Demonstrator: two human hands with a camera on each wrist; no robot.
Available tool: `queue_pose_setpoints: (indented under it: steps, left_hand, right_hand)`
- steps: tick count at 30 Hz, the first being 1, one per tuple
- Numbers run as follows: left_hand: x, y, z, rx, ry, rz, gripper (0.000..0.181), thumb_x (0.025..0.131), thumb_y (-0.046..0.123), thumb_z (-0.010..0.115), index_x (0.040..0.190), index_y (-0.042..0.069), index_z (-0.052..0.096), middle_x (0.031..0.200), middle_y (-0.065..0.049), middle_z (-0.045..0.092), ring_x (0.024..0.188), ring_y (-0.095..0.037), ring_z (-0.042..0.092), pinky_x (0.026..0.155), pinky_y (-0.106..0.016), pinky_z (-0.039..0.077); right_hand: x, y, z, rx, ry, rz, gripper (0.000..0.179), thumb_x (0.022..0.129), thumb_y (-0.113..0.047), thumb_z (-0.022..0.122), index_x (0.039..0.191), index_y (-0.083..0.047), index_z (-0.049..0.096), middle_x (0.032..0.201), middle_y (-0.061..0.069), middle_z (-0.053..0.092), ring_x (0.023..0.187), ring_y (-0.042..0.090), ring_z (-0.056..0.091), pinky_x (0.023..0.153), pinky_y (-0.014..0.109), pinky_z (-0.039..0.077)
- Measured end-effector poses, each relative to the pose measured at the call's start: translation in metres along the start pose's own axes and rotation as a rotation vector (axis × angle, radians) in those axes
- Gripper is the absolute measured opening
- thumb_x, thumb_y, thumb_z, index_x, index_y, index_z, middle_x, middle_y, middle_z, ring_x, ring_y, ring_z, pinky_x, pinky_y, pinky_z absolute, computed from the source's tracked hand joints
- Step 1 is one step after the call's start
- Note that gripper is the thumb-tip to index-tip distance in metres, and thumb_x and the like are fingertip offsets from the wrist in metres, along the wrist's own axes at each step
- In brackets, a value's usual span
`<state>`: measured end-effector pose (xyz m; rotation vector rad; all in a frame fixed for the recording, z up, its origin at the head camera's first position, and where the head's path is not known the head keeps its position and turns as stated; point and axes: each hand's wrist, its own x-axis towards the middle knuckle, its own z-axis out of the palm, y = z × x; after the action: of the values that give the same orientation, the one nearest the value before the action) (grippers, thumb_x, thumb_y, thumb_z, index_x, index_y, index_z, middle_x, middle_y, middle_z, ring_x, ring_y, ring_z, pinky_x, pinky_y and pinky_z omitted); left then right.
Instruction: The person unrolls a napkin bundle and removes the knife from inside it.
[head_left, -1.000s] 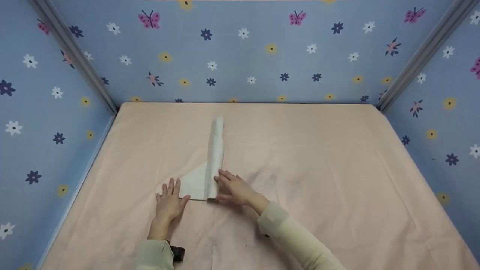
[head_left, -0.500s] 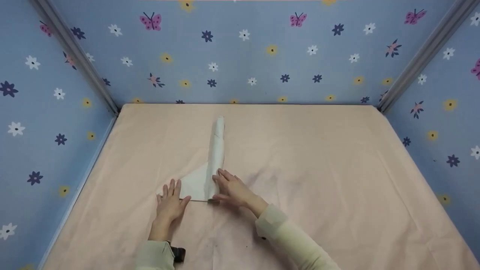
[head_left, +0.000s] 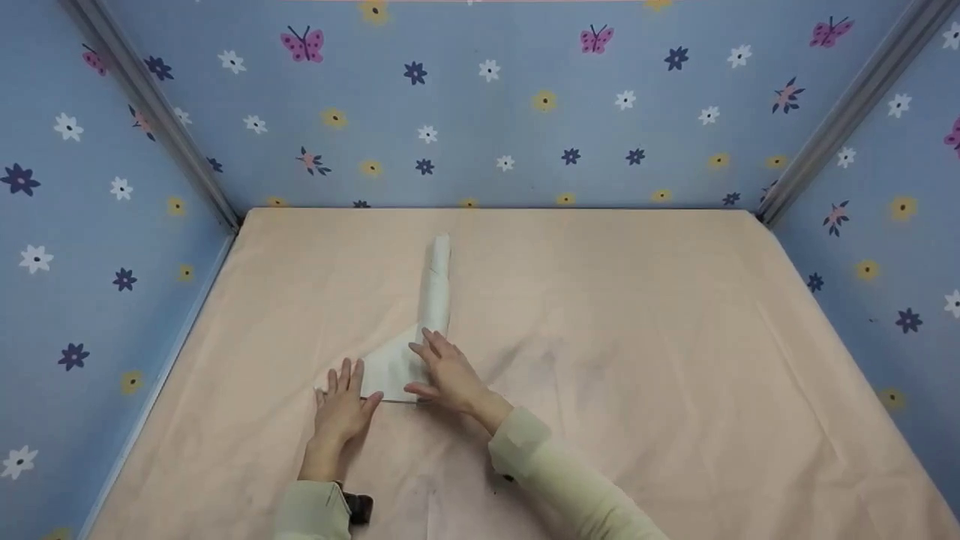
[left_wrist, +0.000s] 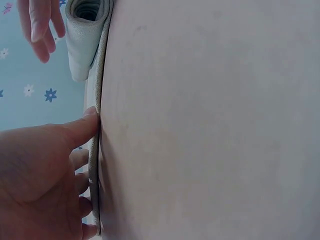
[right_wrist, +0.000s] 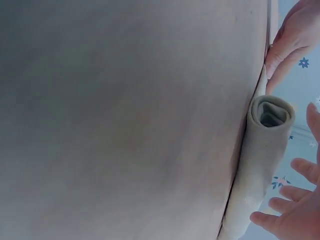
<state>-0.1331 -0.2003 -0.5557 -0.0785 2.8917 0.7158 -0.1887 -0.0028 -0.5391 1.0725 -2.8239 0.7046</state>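
Note:
A pale cloth (head_left: 438, 289) is rolled into a long tube, and a flat triangular flap (head_left: 388, 367) of it spreads out to the left. My left hand (head_left: 342, 409) lies with straight, spread fingers on the flap's left corner; its thumb touches the near edge (left_wrist: 95, 165). Over the near end of the roll is my right hand (head_left: 454, 376), fingers extended and spread, hiding part of the tube. In the right wrist view, a gap shows between the right fingers (right_wrist: 295, 192) and the roll (right_wrist: 257, 165), whose spiral end faces the camera.
A peach cloth (head_left: 637, 315) with wrinkles covers the table. Blue flowered panels (head_left: 480, 97) stand at the back and both sides, with grey posts (head_left: 161, 112) at the corners. A black band device (head_left: 358, 508) sits on the left wrist.
My right hand has shifted left, from the roll's right side to over its near end. My left hand keeps its place on the flap.

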Motion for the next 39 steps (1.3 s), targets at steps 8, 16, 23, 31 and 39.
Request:
queue_pose_setpoints:
  steps: [8, 16, 23, 31, 39]
  left_hand:
    - [0.000, 0.000, 0.000, -0.003, 0.007, 0.002, 0.068, 0.091, 0.033, 0.046, 0.139, -0.004, 0.016, 0.143, -0.026, 0.006, 0.128, -0.046, 0.001, 0.098, -0.063, 0.001]
    - [-0.001, 0.000, 0.000, 0.010, 0.011, 0.010, 0.067, 0.092, 0.034, 0.046, 0.139, -0.003, 0.016, 0.143, -0.026, 0.006, 0.128, -0.046, 0.001, 0.097, -0.063, 0.001]
    - [-0.001, 0.001, 0.000, 0.013, 0.012, 0.002, 0.067, 0.091, 0.033, 0.047, 0.139, -0.003, 0.017, 0.143, -0.025, 0.007, 0.128, -0.046, 0.002, 0.098, -0.063, 0.002]
    - [0.000, 0.001, 0.001, 0.013, 0.006, 0.000, 0.068, 0.091, 0.033, 0.047, 0.139, -0.003, 0.017, 0.143, -0.025, 0.007, 0.128, -0.046, 0.002, 0.098, -0.062, 0.001]
    - [-0.001, 0.000, 0.000, 0.010, 0.018, 0.005, 0.067, 0.091, 0.033, 0.047, 0.139, -0.004, 0.017, 0.143, -0.026, 0.008, 0.128, -0.047, 0.003, 0.098, -0.063, 0.002]
  right_hand:
    - [0.009, -0.004, 0.006, 0.009, 0.008, 0.055, 0.063, 0.083, -0.048, 0.055, 0.132, -0.010, 0.041, 0.141, 0.015, 0.025, 0.130, 0.029, 0.022, 0.101, 0.047, 0.027]
    - [0.013, -0.005, 0.011, 0.003, -0.044, 0.125, 0.065, 0.082, -0.049, 0.054, 0.134, -0.013, 0.038, 0.144, 0.012, 0.020, 0.132, 0.027, 0.015, 0.102, 0.047, 0.023]
    - [0.016, -0.005, 0.014, -0.080, -0.097, 0.138, 0.067, 0.083, -0.052, 0.051, 0.136, -0.015, 0.035, 0.146, 0.012, 0.016, 0.133, 0.027, 0.012, 0.102, 0.048, 0.023]
    - [0.014, -0.001, 0.014, -0.089, -0.136, 0.153, 0.068, 0.082, -0.054, 0.049, 0.136, -0.015, 0.036, 0.147, 0.010, 0.015, 0.134, 0.026, 0.009, 0.102, 0.050, 0.022]
    - [0.011, 0.005, 0.012, -0.057, -0.166, 0.160, 0.069, 0.082, -0.054, 0.051, 0.135, -0.013, 0.037, 0.147, 0.011, 0.011, 0.134, 0.026, 0.008, 0.102, 0.051, 0.021]
